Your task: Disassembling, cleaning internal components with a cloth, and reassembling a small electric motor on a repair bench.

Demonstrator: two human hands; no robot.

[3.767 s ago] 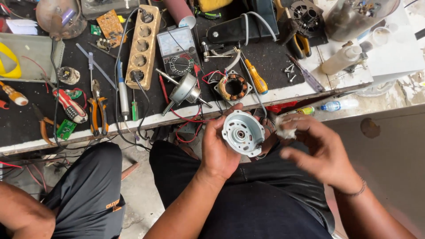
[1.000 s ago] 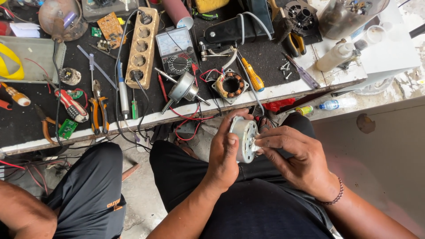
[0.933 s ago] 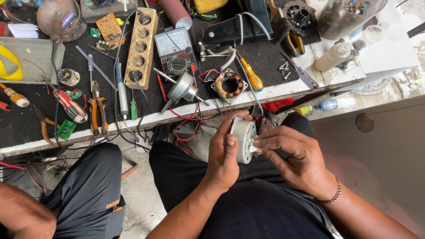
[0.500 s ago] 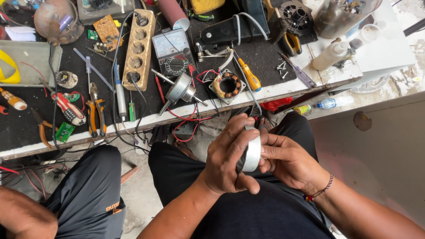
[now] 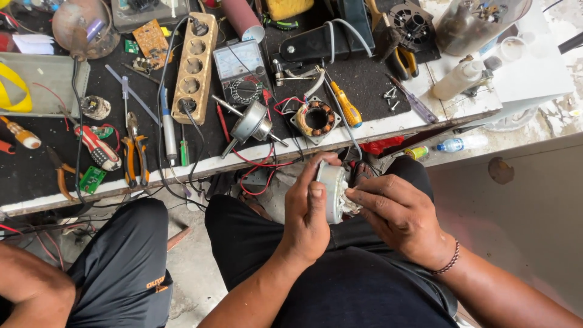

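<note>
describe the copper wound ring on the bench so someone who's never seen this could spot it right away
On the black bench mat, look near its front edge, just right of the analog meter. The stator ring lies flat beside a yellow-handled screwdriver; only it has copper coils around an open centre.

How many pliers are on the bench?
3: dark-handled pliers left of centre, orange-handled pliers at the left edge, yellow-handled pliers at upper right. Clutter may hide more.
</note>
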